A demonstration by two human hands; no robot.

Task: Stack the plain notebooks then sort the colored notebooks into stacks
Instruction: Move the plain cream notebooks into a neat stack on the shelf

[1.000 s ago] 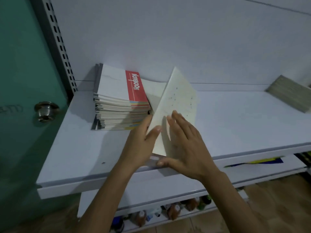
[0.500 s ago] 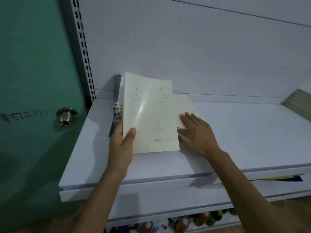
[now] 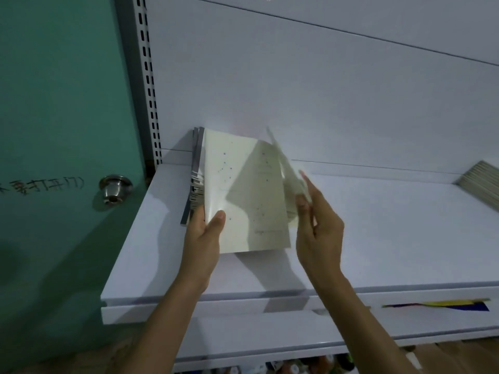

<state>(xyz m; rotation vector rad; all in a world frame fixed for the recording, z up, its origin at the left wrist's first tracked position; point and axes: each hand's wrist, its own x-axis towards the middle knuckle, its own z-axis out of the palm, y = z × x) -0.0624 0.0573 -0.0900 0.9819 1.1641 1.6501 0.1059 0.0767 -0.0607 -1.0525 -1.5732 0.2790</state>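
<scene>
The notebook (image 3: 243, 190) you hold up is pale cream, speckled with small blue constellation dots; the thinner notebook (image 3: 289, 174) beside it is the same cream. The stack (image 3: 195, 182) at the white shelf's (image 3: 378, 238) back left corner shows grey-and-white striped edges. The door (image 3: 54, 103) is teal, its knob (image 3: 114, 188) silver.

Hands over the white shelf (image 3: 378, 238).
Left hand (image 3: 205, 238) grips the dotted notebook (image 3: 243, 190); right hand (image 3: 316, 228) pinches the tilted notebook (image 3: 289, 174).
</scene>
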